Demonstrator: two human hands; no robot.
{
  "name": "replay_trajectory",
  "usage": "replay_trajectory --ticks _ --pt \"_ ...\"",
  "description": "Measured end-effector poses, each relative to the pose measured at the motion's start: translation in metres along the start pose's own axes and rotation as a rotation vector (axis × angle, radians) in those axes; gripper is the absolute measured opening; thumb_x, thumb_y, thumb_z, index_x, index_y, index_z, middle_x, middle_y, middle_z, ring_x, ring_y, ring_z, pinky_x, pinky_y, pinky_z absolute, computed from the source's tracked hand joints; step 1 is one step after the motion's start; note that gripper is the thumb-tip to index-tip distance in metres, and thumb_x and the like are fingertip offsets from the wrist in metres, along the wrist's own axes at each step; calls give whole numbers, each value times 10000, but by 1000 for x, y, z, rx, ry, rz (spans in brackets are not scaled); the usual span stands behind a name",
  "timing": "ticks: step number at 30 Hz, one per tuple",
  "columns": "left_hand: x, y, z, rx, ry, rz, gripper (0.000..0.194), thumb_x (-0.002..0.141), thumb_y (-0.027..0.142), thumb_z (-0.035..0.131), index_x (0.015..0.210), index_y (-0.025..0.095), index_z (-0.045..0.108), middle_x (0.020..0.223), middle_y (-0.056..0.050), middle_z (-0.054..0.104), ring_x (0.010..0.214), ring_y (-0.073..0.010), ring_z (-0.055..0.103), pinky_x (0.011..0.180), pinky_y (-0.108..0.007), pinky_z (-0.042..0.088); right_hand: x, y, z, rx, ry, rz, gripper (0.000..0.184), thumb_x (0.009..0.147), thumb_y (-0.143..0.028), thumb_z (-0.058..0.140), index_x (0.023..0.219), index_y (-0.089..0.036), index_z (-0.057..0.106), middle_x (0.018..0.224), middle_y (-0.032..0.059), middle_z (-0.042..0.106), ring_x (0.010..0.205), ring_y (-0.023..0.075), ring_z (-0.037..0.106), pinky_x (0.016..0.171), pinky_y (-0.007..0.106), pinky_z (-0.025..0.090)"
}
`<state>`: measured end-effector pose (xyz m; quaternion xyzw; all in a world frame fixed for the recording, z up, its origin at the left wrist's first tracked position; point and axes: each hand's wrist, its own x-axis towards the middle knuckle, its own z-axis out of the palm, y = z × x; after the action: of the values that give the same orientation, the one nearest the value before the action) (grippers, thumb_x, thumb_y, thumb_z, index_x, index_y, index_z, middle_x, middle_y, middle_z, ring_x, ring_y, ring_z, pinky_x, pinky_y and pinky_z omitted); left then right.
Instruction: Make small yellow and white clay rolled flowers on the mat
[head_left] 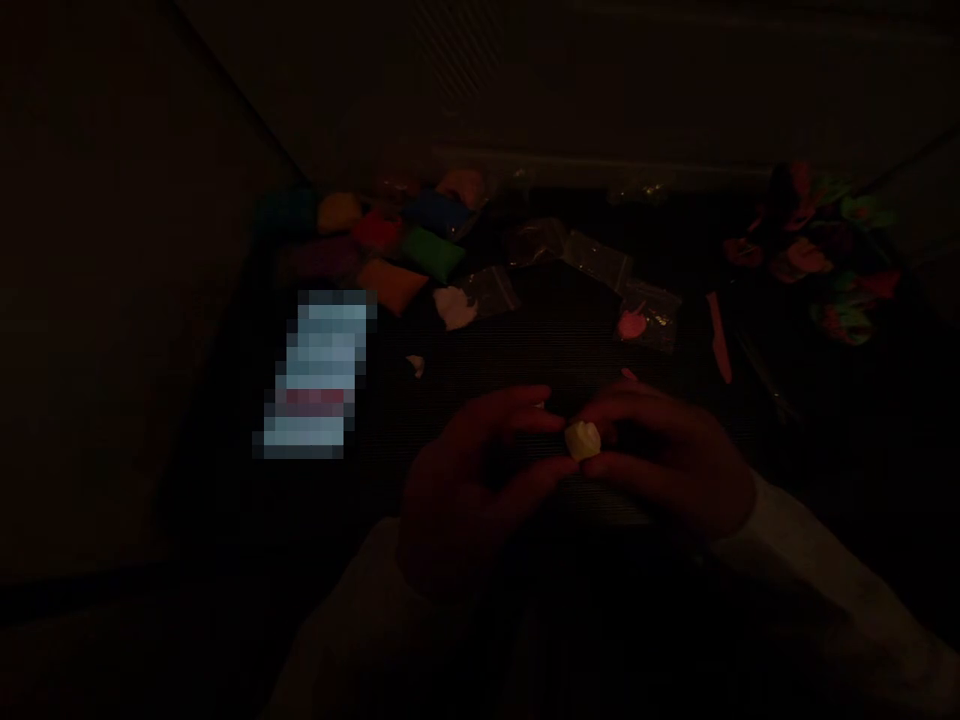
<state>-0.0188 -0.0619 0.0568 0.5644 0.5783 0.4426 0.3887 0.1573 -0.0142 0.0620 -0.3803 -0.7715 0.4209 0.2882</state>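
In dim light, a small pale yellow lump of modelling clay [583, 440] is pinched between my two hands above the dark table. My right hand [675, 455] holds it from the right, thumb below and fingers above. From the other side, the thumb and a fingertip of my left hand [465, 480] press against it. A tiny whitish bit [539, 405] shows by the left fingers; whether they touch it I cannot tell. Just beyond the right fingers lies a pink scrap [628, 375]. A pale crumb [415, 366] rests farther left.
A lit, blurred-out screen [319, 370] lies at left. Behind are coloured clay packets [391, 285], a bag with white clay [456, 307] and one with pink clay [632, 323]. A pink plastic knife [718, 338] and a multicoloured pile [806, 255] are at right.
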Motion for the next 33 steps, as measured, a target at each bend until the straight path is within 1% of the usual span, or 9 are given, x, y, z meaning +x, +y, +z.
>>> replay_trajectory --ticks 3,8,14,20,23,25,29,33 --pt "0 0 0 34 12 14 384 696 248 636 1053 319 514 876 25 657 787 -141 627 691 -281 532 -1 -1 -1 -12 2 -11 233 728 -301 616 953 -259 577 815 3 592 716 134 552 716 319 464" --pt "0 -1 1 36 21 30 407 697 226 633 1064 340 500 931 36 651 824 -138 622 728 -287 529 -2 -1 -1 -19 12 9 203 761 -287 579 964 -281 577 838 -5 600 741 131 561 727 307 471" --pt "0 -3 0 -5 -20 45 452 673 257 659 1081 343 485 948 28 649 851 -158 620 755 -323 529 -3 0 3 8 8 44 197 765 -290 578 962 -295 579 851 -10 602 798 137 571 694 273 473" --pt "0 -5 2 64 46 32 402 687 279 642 1060 318 499 905 15 658 803 -167 628 694 -328 541 -4 0 7 31 42 52 193 763 -289 582 955 -299 585 815 -15 601 778 129 569 662 254 470" --pt "0 -6 2 98 67 39 408 678 293 647 1060 316 506 931 14 652 843 -174 615 743 -344 525 -5 -1 9 54 58 78 203 759 -287 587 962 -285 586 813 -16 600 766 121 563 671 248 463" --pt "1 -8 3 56 60 48 433 675 280 652 1079 311 498 939 11 649 867 -177 608 777 -349 507 -5 -1 10 58 66 91 202 758 -285 588 959 -277 589 799 -17 594 746 114 558 674 245 456" --pt "1 -10 4 -138 40 53 474 669 232 661 1101 312 484 940 15 651 853 -165 613 774 -322 491 -6 -4 10 52 79 85 196 757 -278 589 953 -284 592 771 -26 584 748 109 551 699 245 441" --pt "0 -9 5 -157 67 49 472 666 178 661 1089 308 496 879 38 665 839 -137 615 758 -275 489 -8 -6 10 46 86 79 209 755 -283 589 964 -291 592 782 -27 591 751 112 552 732 262 429"
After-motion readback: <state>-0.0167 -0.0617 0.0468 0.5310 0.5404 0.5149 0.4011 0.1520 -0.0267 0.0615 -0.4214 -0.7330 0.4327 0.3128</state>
